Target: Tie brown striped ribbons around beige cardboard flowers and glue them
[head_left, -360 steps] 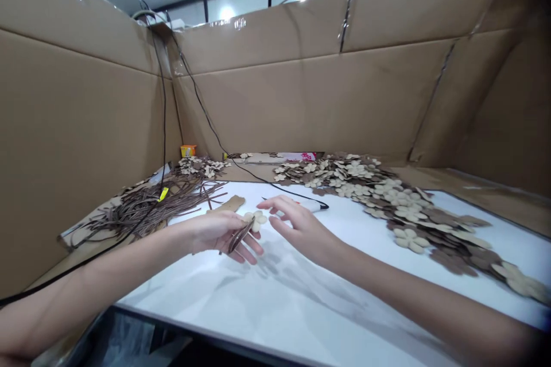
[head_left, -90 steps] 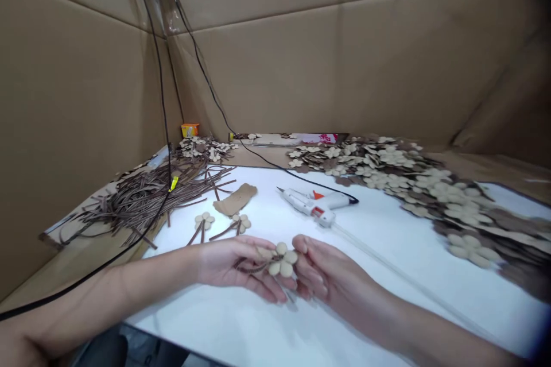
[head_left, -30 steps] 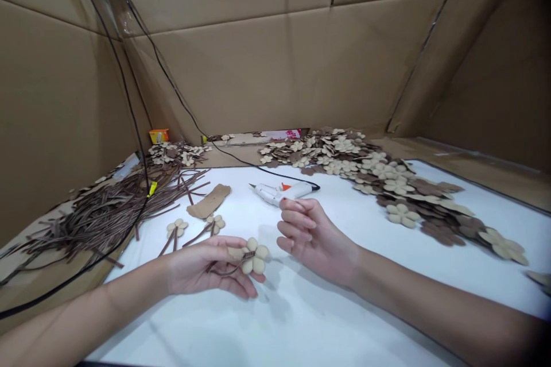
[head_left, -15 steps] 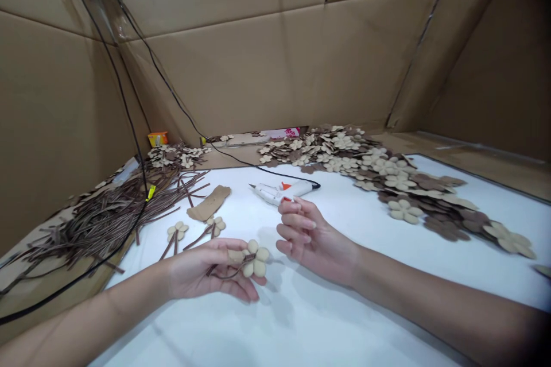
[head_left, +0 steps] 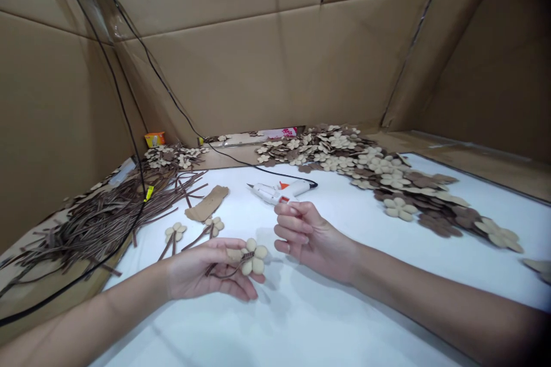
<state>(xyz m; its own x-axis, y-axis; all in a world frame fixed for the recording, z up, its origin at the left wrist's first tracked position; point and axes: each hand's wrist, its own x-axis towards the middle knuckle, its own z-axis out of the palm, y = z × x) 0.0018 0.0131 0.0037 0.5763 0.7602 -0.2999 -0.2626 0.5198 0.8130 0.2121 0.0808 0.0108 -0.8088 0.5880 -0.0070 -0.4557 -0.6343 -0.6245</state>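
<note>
The left hand lay palm up, fingers half curled, holding a tan flower at its fingertips; the right hand, loosely curled and empty, hung just right of the flower.

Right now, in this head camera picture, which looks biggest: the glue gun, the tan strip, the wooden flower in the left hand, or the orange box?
1. Glue gun
2. Tan strip and wooden flower in the left hand: they look alike, and the flower is nearer, so I can't rank them.
3. Orange box, smallest-looking, but farthest away.
</note>
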